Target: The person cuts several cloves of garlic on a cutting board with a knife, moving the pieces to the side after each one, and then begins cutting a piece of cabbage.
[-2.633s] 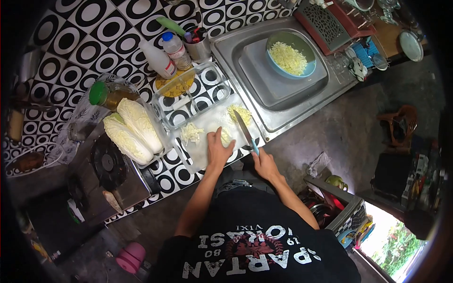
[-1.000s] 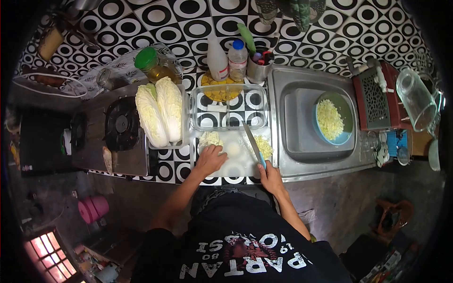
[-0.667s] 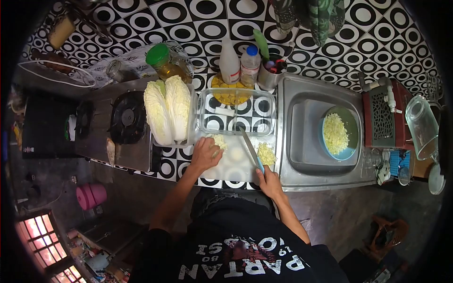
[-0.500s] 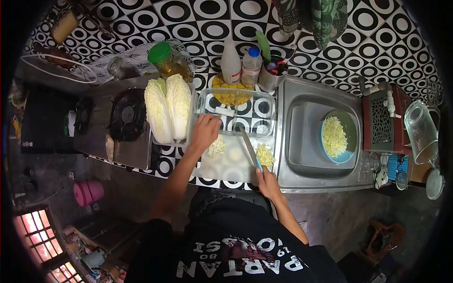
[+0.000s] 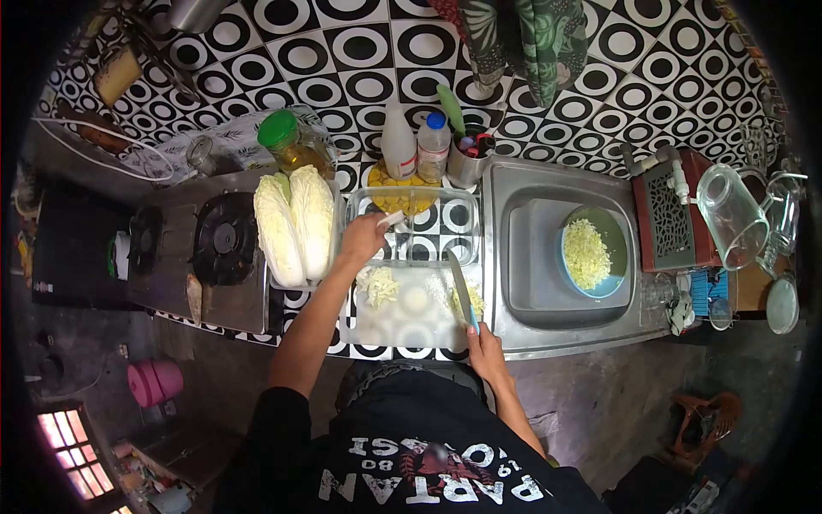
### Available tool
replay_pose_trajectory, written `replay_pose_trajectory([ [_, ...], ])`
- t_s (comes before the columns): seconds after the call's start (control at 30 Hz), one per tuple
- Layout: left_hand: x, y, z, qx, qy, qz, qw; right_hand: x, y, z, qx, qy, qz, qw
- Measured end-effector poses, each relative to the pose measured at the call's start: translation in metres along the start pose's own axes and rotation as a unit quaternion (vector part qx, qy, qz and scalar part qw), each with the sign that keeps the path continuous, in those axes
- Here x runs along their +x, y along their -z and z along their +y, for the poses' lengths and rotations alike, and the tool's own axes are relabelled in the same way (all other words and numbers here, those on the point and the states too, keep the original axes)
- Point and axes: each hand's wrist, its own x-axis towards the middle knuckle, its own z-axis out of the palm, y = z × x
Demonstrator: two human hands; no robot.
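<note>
My left hand [image 5: 366, 237] reaches over the near left part of a clear divided plastic container [image 5: 469, 199]. Its fingers are closed on a small white vegetable piece [image 5: 392, 219], whose exact kind I cannot make out. My right hand [image 5: 488, 353] grips the light blue handle of a knife [image 5: 462, 289], its blade pointing away from me over the cutting board [image 5: 402, 330]. A pile of pale cut strips [image 5: 378, 286] lies on the board's left. Finer yellowish chopped bits [image 5: 476, 301] lie at its right, partly behind the blade.
Two napa cabbages [image 5: 295, 227] rest in a clear container beside the stove [image 5: 224, 236]. In the sink [image 5: 527, 321] at right, a blue bowl [image 5: 606, 289] holds chopped vegetable. Bottles [image 5: 433, 146], a utensil cup [image 5: 468, 167] and a green-lidded jar [image 5: 279, 130] stand along the back.
My left hand has taken hold of the white piece that lay in the divided container. The knife has come over the right-hand chopped bits. The whole view has shifted slightly.
</note>
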Motion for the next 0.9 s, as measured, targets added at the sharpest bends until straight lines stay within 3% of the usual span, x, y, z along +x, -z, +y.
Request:
replay_pose_trajectory([
  [0.1, -0.007, 0.019, 0.01, -0.033, 0.036, -0.058, 0.997, -0.004, -0.01, 0.009, -0.027, -0.001, 0.001, 1.0],
  [0.13, -0.008, 0.024, 0.018, -0.095, 0.045, -0.025, 0.994, -0.005, -0.014, 0.01, -0.029, 0.043, 0.03, 0.998],
  [0.17, -0.008, 0.013, 0.01, -0.084, -0.048, 0.086, 0.992, -0.005, -0.016, 0.006, -0.008, 0.038, 0.026, 0.999],
  [0.23, -0.002, 0.001, -0.012, -0.005, -0.083, 0.075, 0.994, -0.008, -0.02, -0.01, 0.003, 0.018, 0.021, 1.0],
  [0.27, -0.001, -0.01, -0.024, -0.03, -0.113, 0.119, 0.986, -0.006, -0.027, -0.003, -0.028, 0.052, 0.032, 0.998],
  [0.3, -0.016, 0.019, 0.012, 0.008, 0.008, 0.034, 0.999, -0.009, -0.027, -0.01, -0.031, 0.066, 0.024, 0.997],
  [0.33, 0.0, -0.041, -0.046, 0.081, -0.124, 0.109, 0.983, -0.007, -0.035, 0.001, -0.04, 0.1, 0.034, 0.994],
  [0.37, -0.006, -0.018, -0.022, 0.123, -0.117, 0.113, 0.979, 0.001, -0.039, 0.0, -0.023, 0.127, 0.047, 0.991],
  [0.4, -0.02, -0.003, -0.008, 0.006, -0.112, 0.093, 0.989, -0.004, -0.035, -0.019, 0.006, 0.087, 0.028, 0.996],
  [0.43, -0.026, -0.008, -0.008, -0.022, -0.11, 0.121, 0.986, -0.007, -0.036, -0.029, 0.02, 0.036, 0.024, 0.999],
  [0.47, -0.028, -0.011, -0.007, -0.017, -0.108, 0.128, 0.986, -0.01, -0.038, -0.024, -0.029, 0.054, 0.013, 0.998],
  [0.5, -0.025, -0.011, -0.008, -0.01, -0.109, 0.136, 0.985, -0.005, -0.054, -0.01, -0.065, 0.138, 0.127, 0.98],
  [0.6, -0.03, 0.0, -0.006, -0.036, -0.092, 0.058, 0.993, -0.008, -0.067, -0.005, 0.032, 0.115, 0.11, 0.987],
  [0.77, -0.032, 0.005, -0.005, -0.055, -0.098, 0.036, 0.993, -0.032, -0.087, -0.004, 0.011, 0.046, 0.115, 0.992],
  [0.83, -0.044, 0.019, 0.007, -0.005, -0.101, 0.023, 0.995, -0.049, -0.091, -0.021, 0.033, 0.042, 0.129, 0.99],
  [0.87, -0.042, 0.019, 0.004, 0.051, -0.099, -0.043, 0.993, -0.061, -0.094, -0.027, 0.052, 0.017, 0.119, 0.991],
  [0.9, -0.041, 0.015, 0.0, 0.049, -0.102, -0.045, 0.993, -0.066, -0.095, -0.031, 0.068, -0.001, 0.115, 0.991],
])
